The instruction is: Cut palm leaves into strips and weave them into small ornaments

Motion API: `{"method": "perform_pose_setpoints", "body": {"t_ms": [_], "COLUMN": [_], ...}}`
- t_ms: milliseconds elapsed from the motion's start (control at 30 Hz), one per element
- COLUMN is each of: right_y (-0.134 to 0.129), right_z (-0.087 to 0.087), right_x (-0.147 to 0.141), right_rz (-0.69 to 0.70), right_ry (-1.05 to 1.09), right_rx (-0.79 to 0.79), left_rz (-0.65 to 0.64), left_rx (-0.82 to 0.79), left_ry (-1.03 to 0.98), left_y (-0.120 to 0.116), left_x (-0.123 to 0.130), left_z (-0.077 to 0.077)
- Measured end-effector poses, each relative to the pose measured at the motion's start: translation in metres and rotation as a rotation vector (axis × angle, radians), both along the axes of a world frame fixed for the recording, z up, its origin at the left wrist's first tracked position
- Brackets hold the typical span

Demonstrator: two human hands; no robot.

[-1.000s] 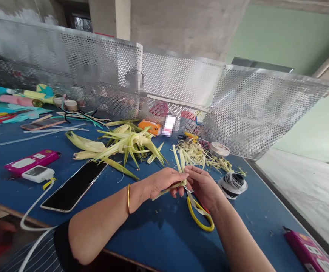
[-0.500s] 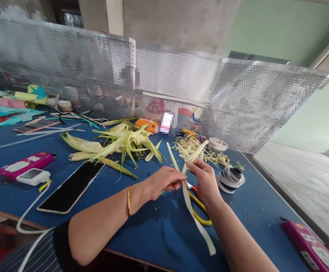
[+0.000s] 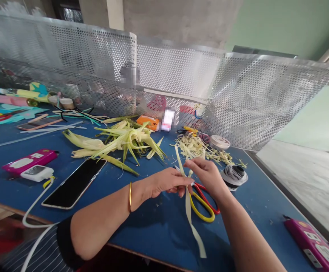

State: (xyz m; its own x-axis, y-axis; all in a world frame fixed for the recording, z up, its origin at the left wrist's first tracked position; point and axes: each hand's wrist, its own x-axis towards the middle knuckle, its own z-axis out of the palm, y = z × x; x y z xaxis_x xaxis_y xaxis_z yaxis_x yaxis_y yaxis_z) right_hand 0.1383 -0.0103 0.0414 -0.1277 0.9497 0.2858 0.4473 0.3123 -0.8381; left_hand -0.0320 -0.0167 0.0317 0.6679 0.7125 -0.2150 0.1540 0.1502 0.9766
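Observation:
My left hand (image 3: 174, 182), with a gold bangle at the wrist, pinches a pale corn husk strip (image 3: 191, 219) whose long tail hangs toward the table's front edge. One narrow end of the strip stands up beyond my fingers. Close on the right, my right hand (image 3: 206, 173) has its thumb and fingers closed on a folded part of the husk strip. Beneath both hands lie scissors (image 3: 203, 209) with one yellow and one red handle, their blades partly hidden by my left hand.
Corn husks (image 3: 127, 141) are heaped behind my hands, with husk shreds (image 3: 196, 145) beside them. A black-and-white spool (image 3: 234, 176) stands right. A black-screened phone (image 3: 76, 185), purple power strips (image 3: 30, 161) and a white cable (image 3: 30, 223) lie around. Perforated metal panels (image 3: 178, 71) border the back.
My right hand has folded the upper husk end, which stuck up and right before, down between my fingers. Both hands sit slightly farther right in view, and more of the red scissor handle shows.

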Motion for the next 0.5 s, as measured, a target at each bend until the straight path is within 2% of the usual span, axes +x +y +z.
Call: {"method": "perform_pose_setpoints", "body": {"t_ms": [67, 133, 233, 500], "right_y": [-0.001, -0.002, -0.002, -0.004], "right_z": [-0.001, -0.004, -0.008, -0.014], "right_x": [-0.003, -0.006, -0.009, -0.017], "right_rz": [0.178, 0.237, 0.172, 0.056], "right_ry": [0.125, 0.269, 0.407, 0.569], "right_rx": [-0.263, -0.391, -0.362, -0.332], "left_rz": [-0.061, -0.121, -0.155, -0.175], "left_rx": [0.031, 0.047, 0.063, 0.193], "left_ry": [0.018, 0.016, 0.011, -0.01], "left_y": [-0.002, -0.003, -0.004, -0.002], "left_x": [0.0, 0.0, -0.001, -0.002], "left_z": [0.001, 0.003, 0.005, 0.003]}}
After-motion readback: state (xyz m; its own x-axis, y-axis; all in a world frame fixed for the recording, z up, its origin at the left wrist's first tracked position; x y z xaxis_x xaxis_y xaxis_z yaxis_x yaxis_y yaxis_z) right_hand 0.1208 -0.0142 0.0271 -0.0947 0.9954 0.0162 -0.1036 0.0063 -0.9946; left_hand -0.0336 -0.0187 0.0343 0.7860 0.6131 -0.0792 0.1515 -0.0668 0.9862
